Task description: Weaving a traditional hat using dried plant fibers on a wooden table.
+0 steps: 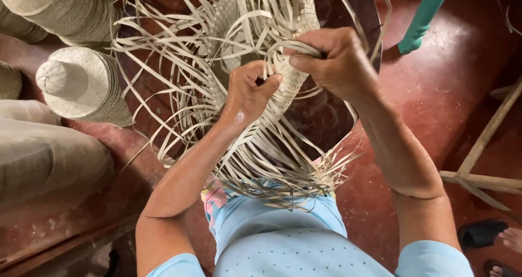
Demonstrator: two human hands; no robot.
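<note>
step: mid-weave on straw hat (283,86) | left hand (247,92) pinches strips closed | right hand (334,59) grips strips closed | next likely needs crossing one loose strip, tension kept | finished hats (81,84) nearby

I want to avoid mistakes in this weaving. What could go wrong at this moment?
1. The left hand and right hand pinch only a few straw strips; a slip could loosen the woven part.
2. Many loose strip ends cross each other and might tangle or kink.
3. The stacked woven hats stand close and could catch the ends.
</note>
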